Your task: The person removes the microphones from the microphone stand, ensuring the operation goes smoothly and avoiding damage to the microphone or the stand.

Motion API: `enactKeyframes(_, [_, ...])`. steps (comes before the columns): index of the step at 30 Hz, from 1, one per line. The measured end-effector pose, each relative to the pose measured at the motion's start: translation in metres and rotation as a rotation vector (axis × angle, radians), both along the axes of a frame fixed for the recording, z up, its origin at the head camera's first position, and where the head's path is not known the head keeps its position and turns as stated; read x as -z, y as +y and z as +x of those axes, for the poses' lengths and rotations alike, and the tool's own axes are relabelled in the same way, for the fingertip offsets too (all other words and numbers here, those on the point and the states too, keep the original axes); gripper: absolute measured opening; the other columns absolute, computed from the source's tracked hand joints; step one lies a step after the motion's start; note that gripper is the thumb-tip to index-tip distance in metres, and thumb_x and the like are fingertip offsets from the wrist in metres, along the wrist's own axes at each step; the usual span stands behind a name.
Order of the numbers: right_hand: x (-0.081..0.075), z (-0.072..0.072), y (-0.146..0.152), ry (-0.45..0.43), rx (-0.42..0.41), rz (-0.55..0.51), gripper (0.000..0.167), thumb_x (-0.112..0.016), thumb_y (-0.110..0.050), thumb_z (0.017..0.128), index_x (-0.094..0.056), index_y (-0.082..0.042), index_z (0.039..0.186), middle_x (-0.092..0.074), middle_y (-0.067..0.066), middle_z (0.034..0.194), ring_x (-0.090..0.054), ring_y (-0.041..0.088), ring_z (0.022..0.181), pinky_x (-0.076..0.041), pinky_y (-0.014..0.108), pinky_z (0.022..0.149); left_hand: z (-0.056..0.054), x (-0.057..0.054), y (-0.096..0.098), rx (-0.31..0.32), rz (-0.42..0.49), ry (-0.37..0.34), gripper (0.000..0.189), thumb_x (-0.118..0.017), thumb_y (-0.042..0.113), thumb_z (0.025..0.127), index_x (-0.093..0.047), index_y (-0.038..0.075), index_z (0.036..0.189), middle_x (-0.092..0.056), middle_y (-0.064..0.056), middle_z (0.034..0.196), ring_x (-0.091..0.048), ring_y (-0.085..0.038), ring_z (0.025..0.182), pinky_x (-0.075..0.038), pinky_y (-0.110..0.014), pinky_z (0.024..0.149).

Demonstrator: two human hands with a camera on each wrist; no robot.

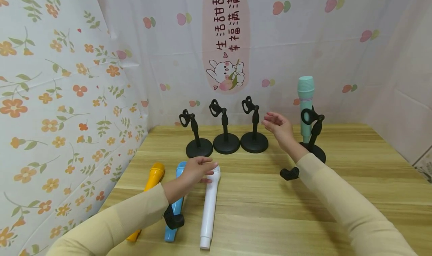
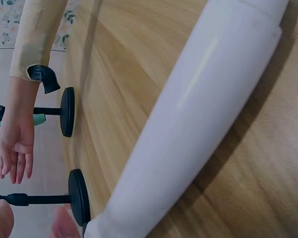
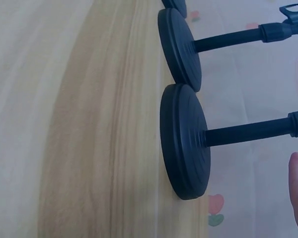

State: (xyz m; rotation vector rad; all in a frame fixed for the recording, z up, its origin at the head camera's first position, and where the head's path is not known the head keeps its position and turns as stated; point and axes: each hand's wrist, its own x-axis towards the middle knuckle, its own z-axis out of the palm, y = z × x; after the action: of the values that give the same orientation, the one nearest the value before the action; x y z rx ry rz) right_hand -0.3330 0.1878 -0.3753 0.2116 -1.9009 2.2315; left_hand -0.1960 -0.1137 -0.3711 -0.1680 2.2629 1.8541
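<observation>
My left hand (image 1: 197, 172) is over the head of a white microphone (image 1: 209, 207), its fingers and thumb spread apart; whether they touch it I cannot tell. That microphone lies on the table and crosses the left wrist view. My right hand (image 1: 280, 130) is raised with relaxed fingers, just right of a black microphone stand (image 1: 254, 139); it holds nothing. Two more black stands, one in the middle (image 1: 225, 141) and one at left (image 1: 199, 147), continue the row. At right, a turquoise microphone (image 1: 306, 98) is upright at another black stand (image 1: 315, 136); its hold in the clip is unclear.
A blue microphone (image 1: 170, 233) lies left of the white one, partly under my left forearm. Further left lies an orange microphone (image 1: 153, 179). The wooden table (image 1: 256, 211) ends at a patterned cloth backdrop (image 1: 168, 60). Black wrist devices (image 1: 173, 220) hang below both forearms.
</observation>
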Motion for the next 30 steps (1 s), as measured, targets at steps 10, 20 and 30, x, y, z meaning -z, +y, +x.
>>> enactKeyframes(10, [-0.001,0.018,0.010,-0.018,-0.058,0.007,0.029,-0.068,-0.009,0.092,-0.062,-0.015,0.120,-0.060,0.006,0.114,-0.062,0.017,0.101,-0.051,0.027,0.089,-0.010,-0.012,0.012,0.024,0.048,0.018,0.047,-0.073,0.026,0.089,-0.059,0.001,0.125,-0.063,-0.013,0.110,-0.066,-0.031,0.099,-0.059,-0.036,0.068])
enactKeyframes(20, [0.000,0.037,0.022,-0.029,-0.103,-0.008,0.031,-0.068,-0.011,0.092,-0.060,-0.014,0.122,-0.058,0.005,0.114,-0.062,0.013,0.103,-0.049,0.029,0.091,-0.026,-0.019,0.025,0.089,0.103,0.051,0.046,-0.070,0.028,0.091,-0.058,0.001,0.127,-0.061,-0.012,0.119,-0.063,-0.030,0.104,-0.057,-0.039,0.078])
enactKeyframes(30, [0.003,0.052,0.035,-0.050,-0.153,-0.045,0.036,-0.067,-0.010,0.092,-0.057,-0.011,0.127,-0.058,0.005,0.115,-0.063,0.013,0.105,-0.050,0.028,0.089,-0.037,-0.025,0.045,0.156,0.157,0.104,0.041,-0.068,0.024,0.094,-0.058,0.003,0.128,-0.062,-0.011,0.118,-0.063,-0.027,0.103,-0.057,-0.036,0.078])
